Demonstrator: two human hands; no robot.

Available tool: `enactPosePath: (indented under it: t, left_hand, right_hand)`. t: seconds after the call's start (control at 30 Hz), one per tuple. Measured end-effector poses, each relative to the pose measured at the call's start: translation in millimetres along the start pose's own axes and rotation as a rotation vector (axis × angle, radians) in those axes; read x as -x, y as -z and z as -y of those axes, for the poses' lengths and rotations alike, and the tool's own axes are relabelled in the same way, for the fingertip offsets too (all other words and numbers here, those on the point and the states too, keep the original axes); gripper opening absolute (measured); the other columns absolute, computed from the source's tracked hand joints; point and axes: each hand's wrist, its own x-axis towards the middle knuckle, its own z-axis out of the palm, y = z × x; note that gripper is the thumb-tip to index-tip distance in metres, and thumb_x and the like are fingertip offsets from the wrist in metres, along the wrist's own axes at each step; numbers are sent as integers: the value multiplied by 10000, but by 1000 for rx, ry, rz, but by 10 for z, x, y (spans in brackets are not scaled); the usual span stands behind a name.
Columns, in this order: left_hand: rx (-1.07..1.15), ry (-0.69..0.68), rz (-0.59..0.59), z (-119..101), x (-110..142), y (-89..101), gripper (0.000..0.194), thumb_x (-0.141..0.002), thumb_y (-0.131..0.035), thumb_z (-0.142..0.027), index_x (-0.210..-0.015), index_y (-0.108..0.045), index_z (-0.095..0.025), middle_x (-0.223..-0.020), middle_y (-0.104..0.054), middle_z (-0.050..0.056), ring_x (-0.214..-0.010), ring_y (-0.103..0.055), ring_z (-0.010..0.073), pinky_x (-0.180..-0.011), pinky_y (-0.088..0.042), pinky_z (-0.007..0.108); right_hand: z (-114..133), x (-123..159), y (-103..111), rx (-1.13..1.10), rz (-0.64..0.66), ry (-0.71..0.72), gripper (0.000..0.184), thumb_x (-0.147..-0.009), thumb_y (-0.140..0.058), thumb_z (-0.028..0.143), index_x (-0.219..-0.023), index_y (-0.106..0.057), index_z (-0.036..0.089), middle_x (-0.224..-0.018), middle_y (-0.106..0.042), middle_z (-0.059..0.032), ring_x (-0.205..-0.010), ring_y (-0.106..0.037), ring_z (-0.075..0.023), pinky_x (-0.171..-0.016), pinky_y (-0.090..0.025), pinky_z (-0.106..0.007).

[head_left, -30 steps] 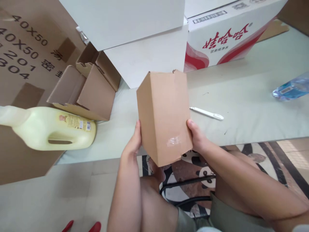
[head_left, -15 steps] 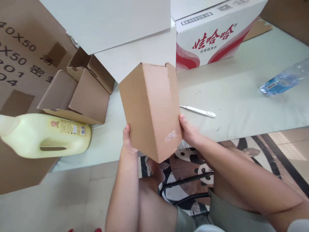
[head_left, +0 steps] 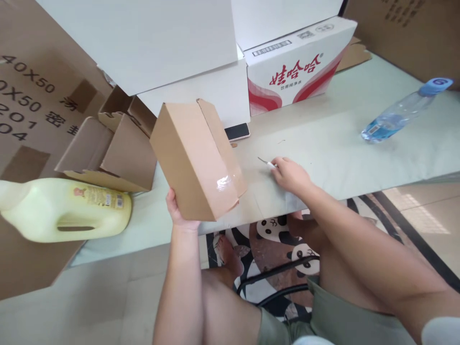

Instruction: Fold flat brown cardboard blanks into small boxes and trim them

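Note:
A brown cardboard box (head_left: 183,167) with shiny clear tape along one side is tilted above the pale tabletop. My left hand (head_left: 179,211) grips its lower left corner, the thumb on the near face and the other fingers hidden behind the box. To the right, my right hand (head_left: 291,175) is closed around the white handle of a scalpel-like craft knife (head_left: 270,164). Its thin metal blade points left, toward the box, without touching it. Most of the handle is covered by my fingers.
Left of the box are an open cardboard box (head_left: 131,153) and a pale yellow jug (head_left: 104,211) lying on its side. White cartons (head_left: 201,86) and a red-and-white carton (head_left: 291,81) stand behind, beside a phone (head_left: 239,131). A water bottle (head_left: 395,115) lies at right.
My right hand has let go of the box and taken hold of the craft knife on the table. The box, now held by my left hand alone, has shifted left and turned.

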Motion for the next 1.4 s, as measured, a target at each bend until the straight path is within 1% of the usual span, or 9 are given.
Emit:
enactPosePath:
  t: [0.1,0.2,0.3,0.47,0.57,0.67,0.9,1.13,1.4]
  left_hand:
    - [62,-37,-66,53,-39,28,531,-799,-546,-708,-1153,-662,-330,-1179,-712,49,-1207,-616,296,-920,-566,446]
    - [21,-48,-55,59,-74,31,499,-803,-555,-685,-1108,-669,-307,-1116,-725,58,-1153,-646,288,-913,-573,434]
    - [8,-52,-32,43,-93,16,490,-806,-552,-680,-1103,-658,-306,-1090,-726,60,-1114,-661,279,-882,-583,419]
    - [12,-44,-49,45,-115,7,494,-796,-584,-653,-1143,-644,-307,-1062,-723,59,-1048,-677,266,-811,-587,381]
    - [-43,-58,-61,52,-118,13,507,-780,-602,-666,-1131,-640,-303,-1053,-722,60,-1033,-676,273,-795,-581,383]
    - [-58,-67,-43,36,-107,-5,490,-786,-583,-683,-1100,-640,-311,-1072,-717,49,-1064,-662,270,-821,-573,386]
    - [158,-73,-61,4,-100,-57,536,-722,-691,-637,-1091,-669,-249,-1024,-730,56,-1002,-677,252,-803,-573,350]
    - [190,-70,-81,0,-93,-60,512,-701,-732,-604,-1063,-695,-244,-1000,-738,46,-956,-691,244,-787,-580,340]
    - [183,-58,-118,18,-89,-55,508,-655,-775,-601,-1010,-708,-244,-942,-737,35,-900,-696,237,-745,-582,322]
  right_hand:
    - [146,147,80,-459,92,155,293,-973,-364,317,-991,-628,192,-734,-637,-39,-640,-596,-171,-627,-477,-310]
    - [305,317,113,-639,198,283,278,-962,-400,334,-956,-642,197,-669,-608,6,-563,-566,-128,-582,-453,-266]
    - [384,399,97,-637,160,319,281,-949,-406,296,-988,-664,194,-726,-627,1,-580,-580,-116,-595,-446,-258]
    - [365,398,93,-563,90,347,311,-952,-413,302,-1016,-697,193,-722,-624,-8,-597,-577,-130,-608,-433,-271]
    - [349,413,110,-443,4,396,308,-959,-418,303,-944,-707,197,-726,-625,-24,-633,-561,-143,-625,-415,-280]
    - [340,424,107,-368,-90,364,316,-968,-428,311,-941,-724,203,-695,-612,-29,-650,-553,-156,-630,-402,-285]
    - [342,429,97,-463,-196,407,329,-963,-449,271,-1064,-743,163,-664,-609,-17,-622,-557,-139,-616,-418,-265]
    - [377,458,47,-461,-219,460,300,-966,-464,240,-1051,-744,175,-664,-619,-10,-609,-549,-127,-612,-418,-260]
    - [414,464,75,-487,-177,407,317,-963,-442,250,-1058,-731,160,-669,-638,-22,-645,-598,-145,-633,-445,-275]
